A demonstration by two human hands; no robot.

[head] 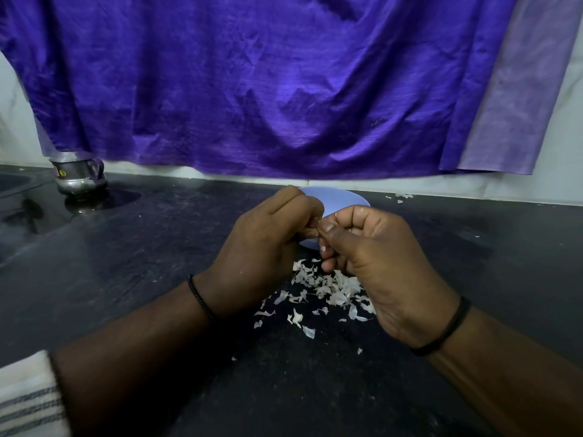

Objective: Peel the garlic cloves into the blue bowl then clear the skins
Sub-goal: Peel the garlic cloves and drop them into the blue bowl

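Both grips meet at frame centre: left hand and right hand curl fingertips together, pinching something tiny, presumably a garlic clove, though it is hidden. Just behind them sits the blue bowl, contents unseen; skins litter the tabletop beneath.

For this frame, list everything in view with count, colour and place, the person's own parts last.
blue bowl: one, pale blue, on the counter behind the hands, mostly hidden.
garlic skins: a scattered pile, white, on the counter below the hands; a few more by the wall.
garlic clove: hidden between the fingers, count unclear.
counter: one, black, scuffed.
metal pot: one, silver, far left by the wall.
cloth: one, purple, hanging on the wall.
striped towel: one, white and grey, bottom left corner.
left hand: curled, black wristband.
right hand: curled, black wristband.
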